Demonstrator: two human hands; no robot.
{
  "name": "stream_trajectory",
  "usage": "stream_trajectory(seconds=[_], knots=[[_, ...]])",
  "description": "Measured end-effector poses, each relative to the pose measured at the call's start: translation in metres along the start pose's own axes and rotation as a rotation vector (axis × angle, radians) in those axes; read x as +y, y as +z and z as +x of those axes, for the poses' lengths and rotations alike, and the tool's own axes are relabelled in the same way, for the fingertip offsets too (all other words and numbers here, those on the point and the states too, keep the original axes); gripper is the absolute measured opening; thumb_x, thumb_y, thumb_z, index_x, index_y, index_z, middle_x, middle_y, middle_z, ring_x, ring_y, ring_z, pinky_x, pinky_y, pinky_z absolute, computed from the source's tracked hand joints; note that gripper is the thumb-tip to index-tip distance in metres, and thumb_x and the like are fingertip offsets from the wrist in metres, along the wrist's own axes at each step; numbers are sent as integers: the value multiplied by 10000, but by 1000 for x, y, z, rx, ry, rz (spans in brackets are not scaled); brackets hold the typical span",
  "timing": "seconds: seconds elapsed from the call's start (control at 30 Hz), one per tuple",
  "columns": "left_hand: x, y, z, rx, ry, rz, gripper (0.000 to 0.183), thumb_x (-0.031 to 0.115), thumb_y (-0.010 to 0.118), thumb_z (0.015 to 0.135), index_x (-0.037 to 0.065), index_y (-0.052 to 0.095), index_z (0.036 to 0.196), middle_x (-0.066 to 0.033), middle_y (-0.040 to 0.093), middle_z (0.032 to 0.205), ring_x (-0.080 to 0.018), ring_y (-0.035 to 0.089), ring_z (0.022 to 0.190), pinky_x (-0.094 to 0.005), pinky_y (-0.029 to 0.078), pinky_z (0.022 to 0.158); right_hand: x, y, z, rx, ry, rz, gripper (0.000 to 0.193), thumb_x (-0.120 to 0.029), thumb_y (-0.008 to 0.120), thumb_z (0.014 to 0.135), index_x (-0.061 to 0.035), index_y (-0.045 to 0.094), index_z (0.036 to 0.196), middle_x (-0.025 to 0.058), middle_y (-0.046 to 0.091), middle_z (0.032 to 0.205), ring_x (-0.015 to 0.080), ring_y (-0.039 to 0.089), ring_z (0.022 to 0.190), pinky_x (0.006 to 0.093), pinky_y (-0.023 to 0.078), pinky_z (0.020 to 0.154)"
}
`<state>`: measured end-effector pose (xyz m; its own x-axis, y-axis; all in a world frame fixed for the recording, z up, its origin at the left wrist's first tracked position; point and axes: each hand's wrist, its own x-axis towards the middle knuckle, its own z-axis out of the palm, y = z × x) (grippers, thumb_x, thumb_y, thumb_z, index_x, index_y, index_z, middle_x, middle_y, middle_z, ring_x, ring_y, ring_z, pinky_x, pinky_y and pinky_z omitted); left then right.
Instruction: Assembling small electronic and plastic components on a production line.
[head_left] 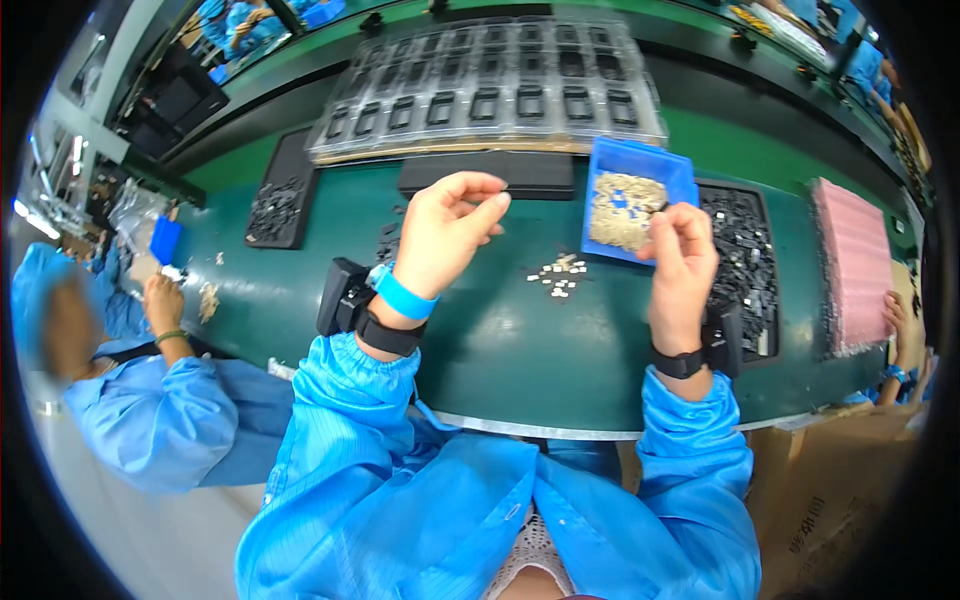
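My left hand hovers over the green table with thumb and fingers pinched together; what they hold, if anything, is too small to name. My right hand is closed in a pinch at the near right corner of a blue bin. A tiny dark spot shows by its fingertips, too small to identify. Inside the bin lies a heap of small beige pieces, with some blue showing through. Between my hands, several small pale pieces are scattered on the table.
A dark tray of small black parts stands right of the bin, another black tray at left. Clear plastic trays with black frames line the back. Pink wrapped sheets lie far right. A co-worker sits at left.
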<state>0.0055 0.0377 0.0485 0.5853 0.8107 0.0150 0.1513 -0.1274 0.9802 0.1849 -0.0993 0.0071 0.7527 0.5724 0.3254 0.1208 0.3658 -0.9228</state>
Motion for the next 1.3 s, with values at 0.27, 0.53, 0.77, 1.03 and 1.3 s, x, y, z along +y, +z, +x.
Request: stream_trajectory(seconds=[0.27, 0.53, 0.77, 1.03, 1.3], knots=[[-33, -81, -74, -26, -5, 761, 325, 117, 798, 605, 27, 572, 820, -21, 449, 699, -107, 452, 576, -246, 411, 533, 2, 1, -7, -49, 12, -54, 42, -38, 569, 842, -6, 550, 824, 25, 448, 981, 62, 493, 706, 174, 449, 533], [-50, -98, -128, 17, -103, 886, 404, 137, 790, 601, 46, 537, 902, -83, 471, 805, -179, 489, 633, -295, 432, 578, 3, 1, -7, -58, 46, -89, 49, -36, 557, 845, -8, 538, 810, 25, 449, 959, 55, 471, 649, 171, 421, 553], [-75, -78, -96, 197, 94, 578, 175, 45, 724, 694, 1, 567, 756, -56, 452, 751, -114, 473, 548, -250, 406, 502, 1, 9, 0, -70, 48, -93, 63, -31, 555, 846, -5, 529, 795, 21, 438, 948, 62, 469, 677, 178, 428, 532], [-67, -44, -44, 244, 483, 727, 298, 160, 692, 721, 35, 593, 973, -179, 502, 1093, -345, 504, 1006, -384, 422, 860, 12, 4, -10, -82, 45, -107, 93, -27, 545, 833, -16, 501, 751, 23, 432, 862, 81, 478, 583, 199, 428, 497], [-88, -22, -45, 57, 431, 1085, 581, 514, 579, 774, 231, 469, 1269, -156, 245, 1418, -403, 270, 1271, -610, 186, 998, 10, 3, -13, -85, 16, -74, 86, -81, 564, 849, -44, 512, 792, -6, 465, 799, 56, 463, 585, 183, 416, 496]])
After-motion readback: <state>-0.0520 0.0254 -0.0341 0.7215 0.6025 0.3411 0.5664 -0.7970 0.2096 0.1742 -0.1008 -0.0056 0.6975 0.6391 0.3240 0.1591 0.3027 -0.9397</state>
